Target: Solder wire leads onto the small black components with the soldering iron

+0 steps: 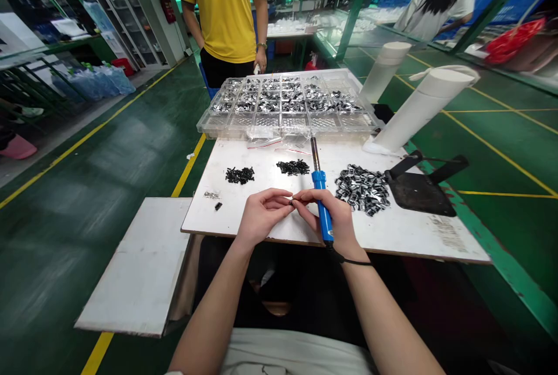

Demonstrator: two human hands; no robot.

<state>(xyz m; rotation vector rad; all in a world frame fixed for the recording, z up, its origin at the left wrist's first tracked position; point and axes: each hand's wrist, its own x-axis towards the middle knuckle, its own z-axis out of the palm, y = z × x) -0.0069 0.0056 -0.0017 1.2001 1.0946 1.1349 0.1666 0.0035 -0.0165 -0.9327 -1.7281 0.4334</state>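
Observation:
Over the front edge of the white table, my left hand and my right hand meet at the fingertips. Both pinch one small dark part, too small to make out fully. A blue soldering iron also rests in my right hand, its metal tip pointing up and away, its black cord running by the wrist. Beyond my hands are two heaps of small black parts, one left and one centre. A pile of shiny black pieces lies to the right.
A clear compartment tray full of shiny pieces spans the table's back. At right are a black metal stand and white rolls. A person in a yellow shirt stands behind the tray. A white board lies lower left.

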